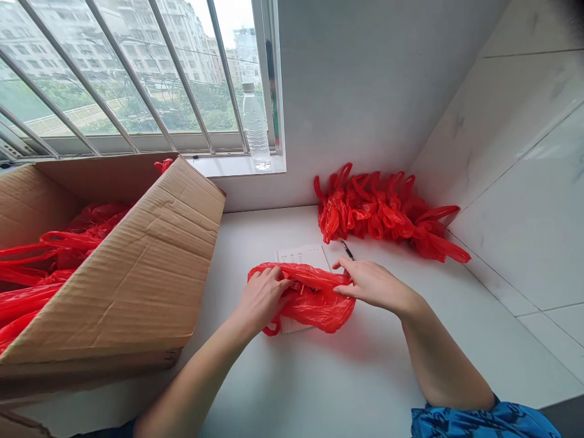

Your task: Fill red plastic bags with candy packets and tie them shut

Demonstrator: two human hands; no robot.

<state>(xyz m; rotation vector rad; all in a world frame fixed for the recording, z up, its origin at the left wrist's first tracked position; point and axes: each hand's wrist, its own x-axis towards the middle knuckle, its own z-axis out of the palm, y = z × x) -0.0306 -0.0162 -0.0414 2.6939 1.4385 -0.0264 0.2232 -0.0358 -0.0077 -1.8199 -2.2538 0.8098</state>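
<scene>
Red bag (326, 311): we are best spreading it gently.
Left hand (262, 298): clamping the rim.
Right hand (371, 283): bracing, thumb and finger parted.

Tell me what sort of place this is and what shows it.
Probably an indoor work corner, in a home or small workshop; which, I cannot tell. Clues: the barred window, the white tabletop and the cardboard box holding red plastic bags.
</scene>
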